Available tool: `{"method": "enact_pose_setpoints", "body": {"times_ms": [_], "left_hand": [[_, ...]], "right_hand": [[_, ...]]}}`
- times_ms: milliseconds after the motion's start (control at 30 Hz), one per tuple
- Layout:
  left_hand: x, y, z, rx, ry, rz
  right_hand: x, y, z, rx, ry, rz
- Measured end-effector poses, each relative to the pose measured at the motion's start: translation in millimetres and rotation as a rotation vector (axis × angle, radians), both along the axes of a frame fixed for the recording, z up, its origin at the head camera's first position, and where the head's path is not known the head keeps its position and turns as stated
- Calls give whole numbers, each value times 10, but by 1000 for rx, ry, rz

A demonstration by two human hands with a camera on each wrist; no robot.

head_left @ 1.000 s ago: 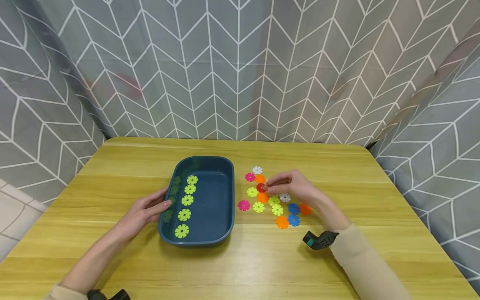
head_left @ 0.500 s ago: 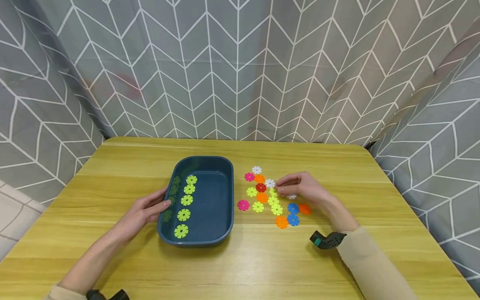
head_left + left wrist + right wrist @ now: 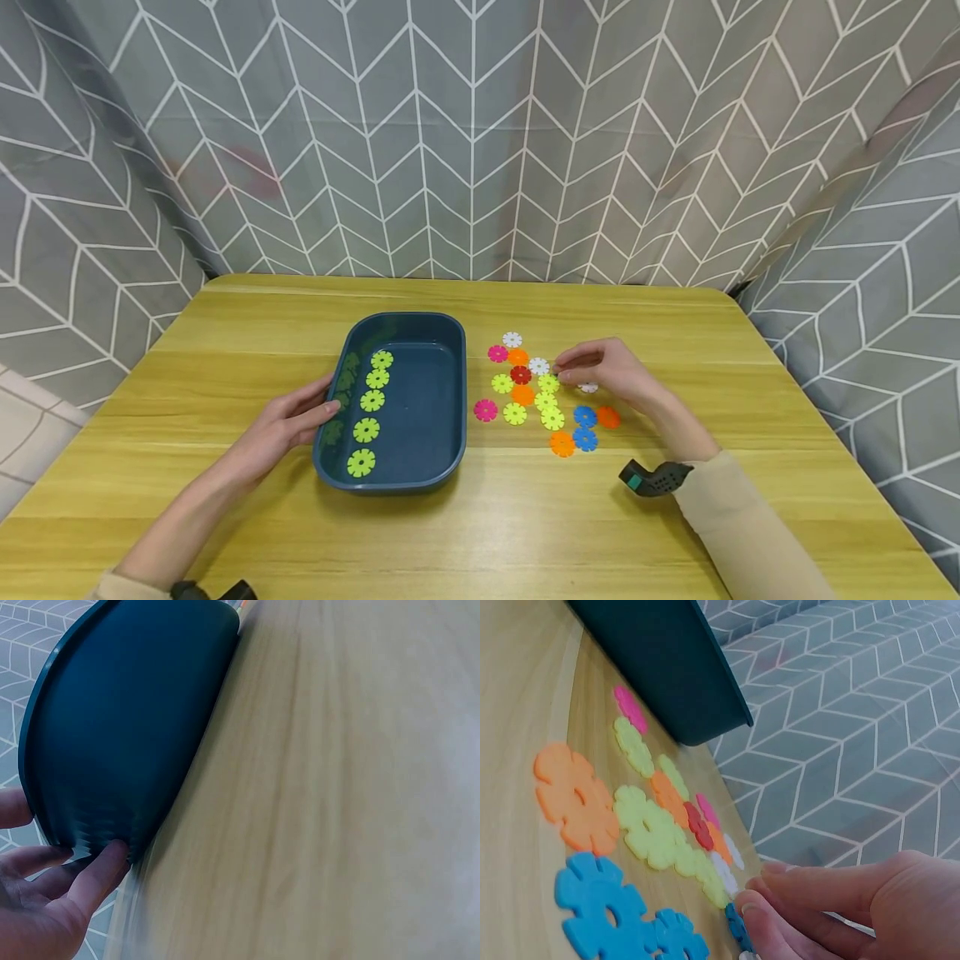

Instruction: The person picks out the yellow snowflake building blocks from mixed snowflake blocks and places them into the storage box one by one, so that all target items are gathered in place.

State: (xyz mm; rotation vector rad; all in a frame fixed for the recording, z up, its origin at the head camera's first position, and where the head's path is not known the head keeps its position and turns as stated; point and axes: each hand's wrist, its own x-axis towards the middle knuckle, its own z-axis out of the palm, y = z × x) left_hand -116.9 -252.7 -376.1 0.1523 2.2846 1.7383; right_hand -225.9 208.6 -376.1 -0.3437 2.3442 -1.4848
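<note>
At the far left, a grey curtain [image 3: 67,192] with white chevron lines hangs beyond the wooden table [image 3: 247,350]. The left hand [image 3: 296,419] holds the dark blue tray [image 3: 322,467] by its left side: the thumb lies at the rim while the other fingers bend against the outer wall, with the wall between them. Inside the tray, five yellow-green discs [image 3: 377,401] run in a column along the left side, just beyond that thumb.

Right of the tray, flat notched discs lie loose on the table. Nearest the tray are a pink disc [image 3: 485,404] and, farther back, a second pink disc [image 3: 498,349]; a red disc [image 3: 521,370] sits amid orange, white and yellow-green ones. A white disc [image 3: 538,362] lies just left of the right hand's fingertips, and a yellow-green disc [image 3: 548,388] is right at them.

The right hand [image 3: 606,369] reaches in from the right with its thumb and fingers bent and their tips close together, leaving a narrow gap. The right wrist view shows a blue disc [image 3: 737,930] right at the thumb tip; whether the fingers pinch it cannot be told. Another white disc [image 3: 588,387] is partly hidden behind the hand. Nearer the person lie two more blue discs [image 3: 585,433], between two orange discs [image 3: 608,412].
</note>
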Motion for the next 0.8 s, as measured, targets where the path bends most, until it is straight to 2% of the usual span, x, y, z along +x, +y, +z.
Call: {"method": "enact_pose_setpoints", "body": {"times_ms": [200,433,800], "left_hand": [[-5,6,5,-8,0,2],[-7,11,12,-1,4,-4],[7,8,18,10,5,-7]], "right_hand": [[24,-47,-1,18,38,21],[25,-61,-33,32,66,-12],[11,-138,-123,115,187,-7]]}}
